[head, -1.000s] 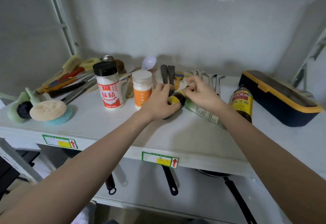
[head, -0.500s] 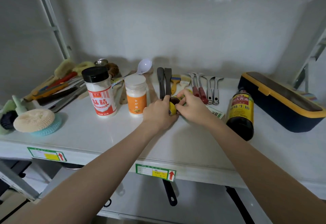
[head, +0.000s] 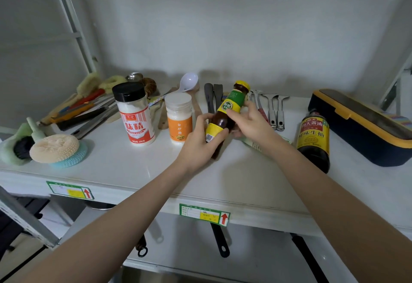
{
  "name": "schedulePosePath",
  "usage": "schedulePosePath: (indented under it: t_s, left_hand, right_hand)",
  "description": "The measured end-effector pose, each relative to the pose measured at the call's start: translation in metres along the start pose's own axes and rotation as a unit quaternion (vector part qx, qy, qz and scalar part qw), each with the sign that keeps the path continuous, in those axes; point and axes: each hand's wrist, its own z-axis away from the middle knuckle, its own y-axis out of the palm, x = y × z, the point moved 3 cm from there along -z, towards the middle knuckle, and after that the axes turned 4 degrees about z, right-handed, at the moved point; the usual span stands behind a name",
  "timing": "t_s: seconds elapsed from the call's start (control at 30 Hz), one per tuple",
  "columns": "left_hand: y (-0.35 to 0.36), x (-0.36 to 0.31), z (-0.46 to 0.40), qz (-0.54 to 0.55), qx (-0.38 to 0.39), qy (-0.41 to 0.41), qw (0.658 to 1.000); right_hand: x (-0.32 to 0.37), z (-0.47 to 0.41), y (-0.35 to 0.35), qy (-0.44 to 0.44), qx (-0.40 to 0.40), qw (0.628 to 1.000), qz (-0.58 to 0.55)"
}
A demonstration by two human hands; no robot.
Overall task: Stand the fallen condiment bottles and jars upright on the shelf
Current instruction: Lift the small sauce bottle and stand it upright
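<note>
A dark sauce bottle with a green and yellow label and a yellow cap is held nearly upright, tilted a little to the right, over the white shelf. My left hand grips its lower part and my right hand holds its middle from the right. Left of it stand a black-capped seasoning jar with a red label and a white jar with an orange label. A dark soy sauce bottle stands upright to the right. A green and white bottle lies flat under my right wrist, mostly hidden.
Scrubbing pads and brushes sit at the left front. Knives and utensils lie at the back left, spatulas and peelers behind the hands. A navy and yellow box fills the right end. Pan handles hang below the shelf.
Both hands have raised the dark sauce bottle from lying on the shelf to nearly upright. The camera has moved a little closer and lower.
</note>
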Motion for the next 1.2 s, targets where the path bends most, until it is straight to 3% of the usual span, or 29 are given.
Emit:
schedulePosePath:
  t_s: [0.1,0.2,0.33,0.47,0.77,1.03,1.2]
  left_hand:
    - [0.000,0.007,0.003,0.080,0.053,-0.021,0.995]
    - [0.001,0.009,0.002,0.079,0.071,-0.010,0.994]
    - [0.001,0.006,-0.006,0.065,0.063,0.016,0.996]
    - [0.002,0.005,-0.009,-0.031,0.046,0.029,0.998]
    - [0.008,0.010,-0.012,-0.047,0.046,0.028,0.997]
    - [0.002,0.012,-0.012,-0.040,0.068,0.002,0.997]
    - [0.002,0.016,-0.011,-0.009,0.115,-0.018,0.993]
  right_hand:
    - [0.005,0.000,-0.006,0.011,0.006,0.997,-0.071]
    - [0.009,0.002,-0.010,-0.021,0.007,0.996,-0.087]
    - [0.020,0.002,-0.012,-0.102,-0.034,0.994,-0.007]
    - [0.029,0.003,-0.011,-0.159,-0.095,0.977,0.110]
    - [0.038,-0.001,-0.007,-0.195,-0.150,0.920,0.305]
    - [0.025,-0.001,-0.006,-0.132,0.032,0.976,0.172]
    - [0.003,0.001,-0.007,-0.109,0.112,0.977,0.147]
